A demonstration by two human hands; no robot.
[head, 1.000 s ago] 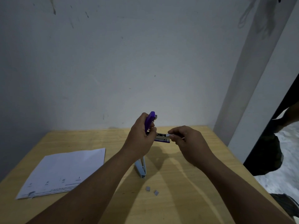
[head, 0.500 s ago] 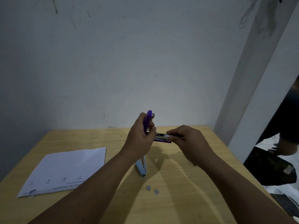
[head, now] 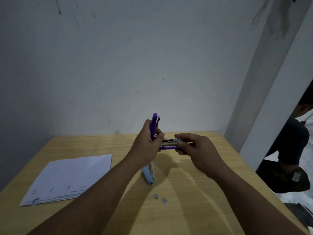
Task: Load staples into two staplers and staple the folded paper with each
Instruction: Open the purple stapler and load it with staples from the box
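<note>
My left hand (head: pixel 149 143) holds a purple stapler (head: pixel 154 126) above the table, its lid swung upright and its metal magazine lying open toward the right. My right hand (head: pixel 196 150) pinches the magazine's free end, thumb and fingers on top of the staple channel. Whether a staple strip sits under the fingers is hidden. A light blue stapler (head: pixel 149 173) lies on the wooden table (head: pixel 186 209) under my left wrist. Two small grey staple pieces (head: pixel 160 198) lie in front of it. The folded white paper (head: pixel 71 177) rests at the left.
The table stands in a corner against a grey wall (head: pixel 118 73). Its right edge borders an open doorway where another person (head: pixel 294 143) is bending, with a dark bag (head: pixel 284 177) on the floor.
Both hands and the purple stapler have stayed nearly in place. My right fingers have slid slightly further over the magazine. The person in the doorway has moved.
</note>
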